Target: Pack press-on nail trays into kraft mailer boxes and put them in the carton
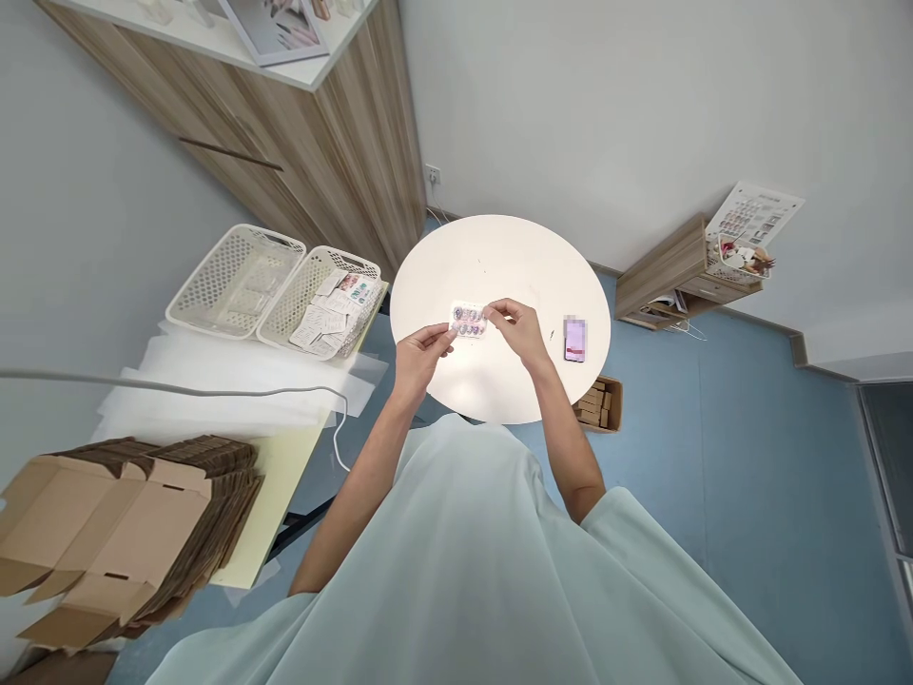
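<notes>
Over the round white table (499, 257), a small clear tray of press-on nails (469, 321) is held between my two hands. Shiny purple and pink oval pieces lie in it in two rows. My left hand (420, 357) pinches its lower left corner between thumb and fingers. At the upper right corner, the thumb and forefinger of my right hand (519, 328) are closed on its edge. Whether the tray touches the tabletop, I cannot tell. A phone with a lit pink screen (574, 341) lies on the table to the right of my right hand.
On the left side table are two white plastic baskets (239, 231), one with printed cards (332, 314), and a stack of flat cardboard boxes (149, 533). A white cable (214, 391) crosses there. A carton of small boxes (606, 404) stands under the table's right edge, near a low wooden cabinet (670, 266).
</notes>
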The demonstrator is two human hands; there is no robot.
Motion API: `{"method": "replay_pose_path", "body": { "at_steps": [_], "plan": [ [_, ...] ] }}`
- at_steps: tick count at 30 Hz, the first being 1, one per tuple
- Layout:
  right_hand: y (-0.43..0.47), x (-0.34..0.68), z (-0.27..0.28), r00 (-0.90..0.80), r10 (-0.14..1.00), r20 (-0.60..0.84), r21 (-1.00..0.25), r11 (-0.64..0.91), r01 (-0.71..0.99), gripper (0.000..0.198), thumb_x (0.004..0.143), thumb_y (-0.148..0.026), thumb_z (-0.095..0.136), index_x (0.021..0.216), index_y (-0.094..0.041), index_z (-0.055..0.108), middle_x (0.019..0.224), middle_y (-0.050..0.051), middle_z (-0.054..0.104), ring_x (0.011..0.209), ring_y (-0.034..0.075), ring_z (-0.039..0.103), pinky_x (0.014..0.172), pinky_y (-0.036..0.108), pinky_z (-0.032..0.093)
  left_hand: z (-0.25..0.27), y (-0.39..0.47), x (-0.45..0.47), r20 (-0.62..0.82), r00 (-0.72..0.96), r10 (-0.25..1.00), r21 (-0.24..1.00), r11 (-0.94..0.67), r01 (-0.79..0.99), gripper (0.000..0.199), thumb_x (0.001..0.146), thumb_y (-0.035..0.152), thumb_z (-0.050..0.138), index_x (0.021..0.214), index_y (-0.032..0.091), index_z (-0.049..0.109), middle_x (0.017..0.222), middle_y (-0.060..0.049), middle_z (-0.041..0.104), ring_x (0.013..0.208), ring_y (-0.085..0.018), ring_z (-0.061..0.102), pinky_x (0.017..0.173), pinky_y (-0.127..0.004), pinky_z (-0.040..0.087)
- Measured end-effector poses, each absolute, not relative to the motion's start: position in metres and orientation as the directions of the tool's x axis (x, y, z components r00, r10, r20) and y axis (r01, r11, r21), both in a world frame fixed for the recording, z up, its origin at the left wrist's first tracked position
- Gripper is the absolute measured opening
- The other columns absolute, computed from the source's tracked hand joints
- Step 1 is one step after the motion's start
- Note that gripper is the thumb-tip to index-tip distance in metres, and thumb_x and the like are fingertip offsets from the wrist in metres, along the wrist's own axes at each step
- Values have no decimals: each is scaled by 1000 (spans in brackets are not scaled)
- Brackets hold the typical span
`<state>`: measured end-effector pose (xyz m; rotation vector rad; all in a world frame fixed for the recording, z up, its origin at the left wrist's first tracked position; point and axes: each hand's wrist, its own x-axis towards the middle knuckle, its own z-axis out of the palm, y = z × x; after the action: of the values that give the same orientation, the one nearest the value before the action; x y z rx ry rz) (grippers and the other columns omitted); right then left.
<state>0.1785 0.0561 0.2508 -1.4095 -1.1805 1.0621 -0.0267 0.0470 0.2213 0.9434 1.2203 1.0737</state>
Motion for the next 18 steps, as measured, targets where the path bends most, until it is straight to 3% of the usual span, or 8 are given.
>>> {"method": "replay_pose_path", "body": {
  "at_steps": [6, 13, 18],
  "plan": [
    [44, 183, 257, 83, 995, -54, -995, -60, 79, 51, 85, -75, 78, 96, -26, 78, 71, 0, 70, 65, 17, 64, 65, 32, 55, 223, 50, -30, -280, 32, 959, 955, 282, -96, 50, 78, 66, 90, 92, 18, 83, 92, -10, 80, 76, -20, 72, 74, -33, 58],
    [20, 181, 265, -4, 996, -84, -994, -83, 70, 46, 85, -69, 83, 100, -26, 82, 92, 4, 83, 79, 20, 77, 73, 34, 60, 237, 57, -32, -365, 101, 925, 918, 376, -123, 55, 77, 65, 91, 100, 16, 84, 103, -14, 82, 77, -18, 73, 77, -32, 61],
    [8, 183, 264, 1, 994, -108, -992, -108, 64, 42, 82, -64, 88, 99, -26, 82, 96, 5, 83, 83, 22, 79, 80, 37, 62, 247, 59, -33, -348, 159, 924, 912, 373, -171, 61, 73, 51, 96, 123, 19, 83, 89, -6, 78, 84, -21, 75, 83, -35, 62]
  ]
}}
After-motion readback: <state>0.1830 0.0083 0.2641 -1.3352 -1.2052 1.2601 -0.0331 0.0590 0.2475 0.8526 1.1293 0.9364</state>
